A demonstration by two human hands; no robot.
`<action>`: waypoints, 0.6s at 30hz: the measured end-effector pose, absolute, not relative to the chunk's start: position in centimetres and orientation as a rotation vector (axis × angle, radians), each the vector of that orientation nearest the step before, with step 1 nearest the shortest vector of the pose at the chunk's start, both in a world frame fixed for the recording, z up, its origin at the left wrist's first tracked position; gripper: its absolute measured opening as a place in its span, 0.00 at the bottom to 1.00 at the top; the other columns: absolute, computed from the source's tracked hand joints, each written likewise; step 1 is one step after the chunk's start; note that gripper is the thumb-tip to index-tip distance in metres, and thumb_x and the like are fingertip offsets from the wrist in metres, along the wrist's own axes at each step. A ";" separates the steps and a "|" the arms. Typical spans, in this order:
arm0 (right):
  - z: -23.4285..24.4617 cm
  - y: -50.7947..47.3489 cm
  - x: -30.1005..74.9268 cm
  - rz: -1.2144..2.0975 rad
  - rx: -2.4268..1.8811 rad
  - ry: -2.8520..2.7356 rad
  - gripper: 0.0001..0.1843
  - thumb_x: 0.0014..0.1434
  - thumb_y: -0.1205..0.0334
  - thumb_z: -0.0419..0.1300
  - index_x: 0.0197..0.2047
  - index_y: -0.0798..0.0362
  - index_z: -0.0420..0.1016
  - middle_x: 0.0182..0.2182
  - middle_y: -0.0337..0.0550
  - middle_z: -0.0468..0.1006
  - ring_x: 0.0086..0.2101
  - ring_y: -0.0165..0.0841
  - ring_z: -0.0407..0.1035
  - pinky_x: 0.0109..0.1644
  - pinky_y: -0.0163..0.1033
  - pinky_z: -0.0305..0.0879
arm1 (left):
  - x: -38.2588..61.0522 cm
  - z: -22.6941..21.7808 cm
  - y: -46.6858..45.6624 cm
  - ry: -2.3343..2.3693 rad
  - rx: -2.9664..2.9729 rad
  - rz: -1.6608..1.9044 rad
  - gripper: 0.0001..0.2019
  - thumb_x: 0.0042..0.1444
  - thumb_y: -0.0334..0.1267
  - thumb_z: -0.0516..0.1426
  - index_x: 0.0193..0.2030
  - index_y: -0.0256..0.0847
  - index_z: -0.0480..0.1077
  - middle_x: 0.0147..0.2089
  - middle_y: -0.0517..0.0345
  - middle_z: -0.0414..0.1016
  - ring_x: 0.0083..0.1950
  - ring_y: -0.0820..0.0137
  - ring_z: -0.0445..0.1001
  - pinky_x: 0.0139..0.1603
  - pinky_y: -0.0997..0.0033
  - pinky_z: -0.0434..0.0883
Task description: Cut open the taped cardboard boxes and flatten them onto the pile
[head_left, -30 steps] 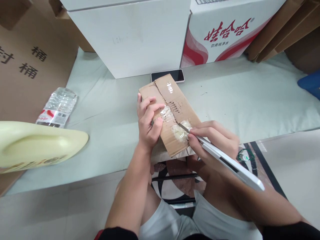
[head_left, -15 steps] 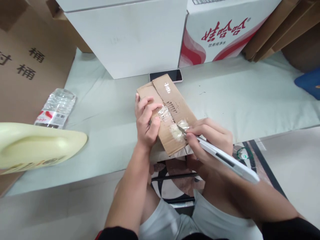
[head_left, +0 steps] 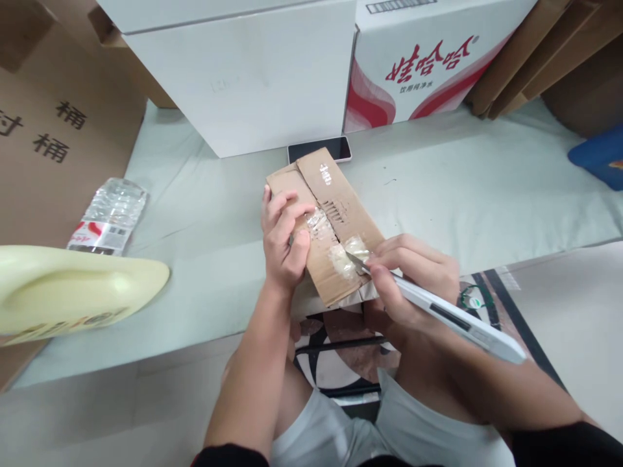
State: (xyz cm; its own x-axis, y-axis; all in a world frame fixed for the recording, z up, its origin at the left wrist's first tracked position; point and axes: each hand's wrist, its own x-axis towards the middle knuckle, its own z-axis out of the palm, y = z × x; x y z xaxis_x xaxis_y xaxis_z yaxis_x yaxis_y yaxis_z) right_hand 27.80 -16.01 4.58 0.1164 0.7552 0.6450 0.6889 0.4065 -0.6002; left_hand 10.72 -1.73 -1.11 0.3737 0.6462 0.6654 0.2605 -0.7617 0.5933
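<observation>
A small cardboard box [head_left: 348, 211] lies tilted at the front edge of the cloth-covered table, with clear tape [head_left: 318, 222] wrinkled over the seam of its flaps. My left hand [head_left: 287, 237] grips the box's left side, its fingers lying over the upper face. In my right hand [head_left: 413, 269] is a white utility knife [head_left: 448, 311], its long handle slanting down to the right. The blade's tip touches the taped patch near the lower end of the seam. Part of the knife's handle is covered by my fingers.
Behind the box lies a phone [head_left: 318, 150], in front of a tall white box [head_left: 243, 84] and a red-and-white carton [head_left: 428, 71]. To the left are a water bottle [head_left: 109, 214] and a pale yellow jug [head_left: 78, 292]. A blue object [head_left: 598, 162] stands at the right.
The knife and my right hand have shifted slightly right and down, drawing the blade a little along the tape. My left hand keeps its hold on the box.
</observation>
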 end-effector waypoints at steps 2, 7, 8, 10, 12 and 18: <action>4.6 -16.1 28.0 0.073 -1.250 -1.576 0.09 0.63 0.71 0.59 0.32 0.48 0.72 0.28 0.40 0.77 0.29 0.32 0.75 0.32 0.39 0.74 | 10.7 -1.1 -1.8 0.778 2.255 1.341 0.15 0.67 0.44 0.49 0.51 0.46 0.74 0.60 0.49 0.74 0.68 0.53 0.71 0.81 0.37 0.50; 4.6 -16.0 28.1 0.078 -1.229 -1.605 0.09 0.62 0.72 0.59 0.32 0.48 0.72 0.26 0.39 0.77 0.28 0.32 0.75 0.31 0.39 0.74 | 10.9 -1.1 -1.9 0.806 2.238 1.332 0.16 0.67 0.43 0.48 0.50 0.46 0.75 0.60 0.49 0.73 0.69 0.53 0.70 0.82 0.39 0.49; 4.6 -16.0 28.0 0.090 -1.250 -1.610 0.09 0.62 0.71 0.60 0.32 0.49 0.72 0.26 0.39 0.77 0.28 0.32 0.75 0.32 0.39 0.74 | 10.9 -1.1 -1.9 0.813 2.239 1.331 0.16 0.67 0.43 0.48 0.50 0.46 0.75 0.60 0.49 0.73 0.69 0.53 0.70 0.82 0.39 0.48; 4.7 -16.1 28.0 0.121 -1.244 -1.574 0.10 0.62 0.71 0.59 0.31 0.49 0.72 0.25 0.39 0.76 0.28 0.32 0.75 0.32 0.40 0.74 | 10.9 -1.1 -1.9 0.820 2.241 1.331 0.16 0.67 0.44 0.48 0.51 0.46 0.75 0.60 0.49 0.73 0.69 0.53 0.70 0.82 0.38 0.48; 4.8 -16.3 28.0 0.162 -1.174 -1.519 0.11 0.62 0.72 0.57 0.29 0.50 0.71 0.24 0.39 0.75 0.26 0.32 0.74 0.31 0.40 0.72 | 10.9 -1.2 -1.8 0.815 2.236 1.341 0.17 0.67 0.45 0.48 0.51 0.46 0.75 0.61 0.48 0.73 0.70 0.53 0.70 0.82 0.38 0.48; 4.8 -16.5 29.2 -0.081 -1.044 -1.283 0.09 0.64 0.62 0.54 0.31 0.47 0.69 0.22 0.38 0.65 0.23 0.35 0.68 0.28 0.46 0.71 | 10.5 -2.3 -1.5 0.761 2.196 1.410 0.20 0.69 0.49 0.47 0.59 0.48 0.73 0.69 0.51 0.69 0.75 0.52 0.63 0.82 0.38 0.48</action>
State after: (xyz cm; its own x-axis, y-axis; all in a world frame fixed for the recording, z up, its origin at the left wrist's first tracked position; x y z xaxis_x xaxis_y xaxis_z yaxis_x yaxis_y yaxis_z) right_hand 29.18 -16.53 4.83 0.3462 0.4811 0.8054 0.5787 0.5662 -0.5870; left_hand 10.51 -1.47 -2.26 0.3361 0.6455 0.6859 0.2189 -0.7618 0.6097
